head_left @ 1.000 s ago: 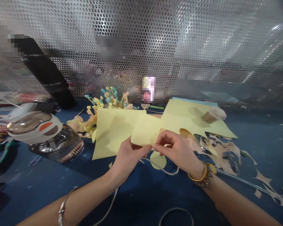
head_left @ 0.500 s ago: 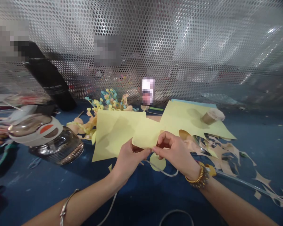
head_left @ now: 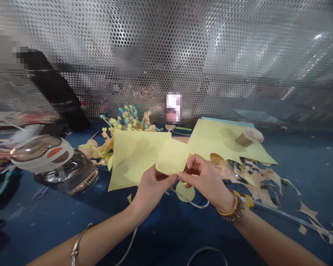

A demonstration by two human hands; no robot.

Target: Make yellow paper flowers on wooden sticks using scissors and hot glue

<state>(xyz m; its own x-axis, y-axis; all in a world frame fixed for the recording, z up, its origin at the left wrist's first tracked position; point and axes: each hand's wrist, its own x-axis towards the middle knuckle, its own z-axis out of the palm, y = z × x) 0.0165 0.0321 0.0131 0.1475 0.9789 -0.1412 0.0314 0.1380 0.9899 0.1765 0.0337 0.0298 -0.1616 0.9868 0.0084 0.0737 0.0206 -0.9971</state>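
Note:
Between my two hands a small piece of yellow paper (head_left: 171,157) is held up, its near edge curled or folded. My left hand (head_left: 155,184) pinches it at the lower left with thumb and fingers. At its lower right corner, my right hand (head_left: 205,179) grips it between thumb and fingertips. Just below the hands a yellow paper disc (head_left: 185,191) lies on the dark blue table, with a white cord (head_left: 198,205) passing by it. Behind the left hand rests a larger yellow sheet (head_left: 130,159).
More yellow sheets (head_left: 211,136) lie behind on the right, with a short roll (head_left: 249,137) on them. Paper offcuts (head_left: 261,181) and a clear rod (head_left: 291,212) are at right. At left stand a glass jar (head_left: 66,170), paper flowers (head_left: 127,118) and green-handled pliers (head_left: 5,188). A perforated metal panel (head_left: 161,44) rises behind.
Almost nothing differs. Both hands keep the same grip on the small yellow paper, and the view has shifted very slightly.

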